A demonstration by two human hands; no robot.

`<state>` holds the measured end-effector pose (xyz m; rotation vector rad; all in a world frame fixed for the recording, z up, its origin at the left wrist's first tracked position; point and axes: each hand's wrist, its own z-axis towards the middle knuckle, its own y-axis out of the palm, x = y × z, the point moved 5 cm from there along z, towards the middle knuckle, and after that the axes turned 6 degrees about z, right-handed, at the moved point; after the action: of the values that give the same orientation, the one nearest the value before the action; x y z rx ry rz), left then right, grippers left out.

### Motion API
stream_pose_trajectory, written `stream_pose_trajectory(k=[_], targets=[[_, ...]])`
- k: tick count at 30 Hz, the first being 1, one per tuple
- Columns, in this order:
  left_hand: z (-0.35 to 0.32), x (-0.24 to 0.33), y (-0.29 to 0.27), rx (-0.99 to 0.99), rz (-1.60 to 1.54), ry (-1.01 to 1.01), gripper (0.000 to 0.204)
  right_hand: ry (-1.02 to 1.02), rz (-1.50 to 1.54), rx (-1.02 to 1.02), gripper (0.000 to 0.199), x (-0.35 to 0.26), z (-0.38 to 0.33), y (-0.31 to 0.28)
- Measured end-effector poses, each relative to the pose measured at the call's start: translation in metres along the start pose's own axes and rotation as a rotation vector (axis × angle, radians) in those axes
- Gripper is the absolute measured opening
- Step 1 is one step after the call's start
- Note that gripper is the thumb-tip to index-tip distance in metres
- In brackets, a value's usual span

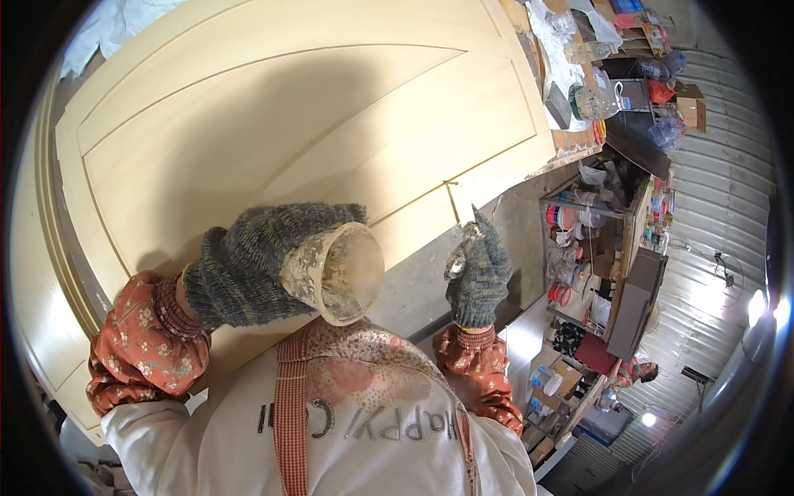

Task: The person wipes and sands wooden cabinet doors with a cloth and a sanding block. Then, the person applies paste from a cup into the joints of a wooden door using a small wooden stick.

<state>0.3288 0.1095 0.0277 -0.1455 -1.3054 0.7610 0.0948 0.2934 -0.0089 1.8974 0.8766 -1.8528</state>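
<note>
My left hand (265,264), in a dark grey knitted glove, is wrapped round a translucent plastic cup (351,277). The cup is tilted with its mouth toward me, and whitish residue coats its wall. My right hand (481,277), gloved the same way, is closed beside the near edge of a large cream panelled door (289,149). A narrow, pointed tip shows above the right fingers, and something shiny shows at their side; what they hold I cannot make out. The door lies under my left hand, with grooves outlining its panels and a small dark mark near the right hand.
Plastic bottles (591,101) and papers crowd a bench beyond the door's right end. Shelves (583,207) with tubs and jars stand to the right. A person (638,369) is farther back, near a corrugated metal wall (719,165). Another cream panel (41,248) lies at left.
</note>
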Motion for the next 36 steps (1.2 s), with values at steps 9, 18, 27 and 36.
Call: stream_pose_trajectory(k=[9, 18, 27, 36], targets=[[0.0, 0.001, -0.001, -0.012, 0.029, 0.031, 0.069, 0.019, 0.001, -0.028, 0.048, -0.006, -0.001, 0.002], [-0.001, -0.001, 0.0, 0.004, -0.043, 0.04, 0.068, -0.271, -0.327, -0.148, 0.031, -0.016, -0.01, 0.014], [-0.002, -0.002, 0.0, 0.0, -0.01, 0.04, 0.069, -0.196, -0.252, 0.059, 0.032, -0.007, -0.007, 0.004], [-0.003, -0.002, 0.001, 0.002, -0.002, 0.007, 0.073, -0.719, -1.016, -0.197, 0.044, -0.022, -0.024, 0.032]])
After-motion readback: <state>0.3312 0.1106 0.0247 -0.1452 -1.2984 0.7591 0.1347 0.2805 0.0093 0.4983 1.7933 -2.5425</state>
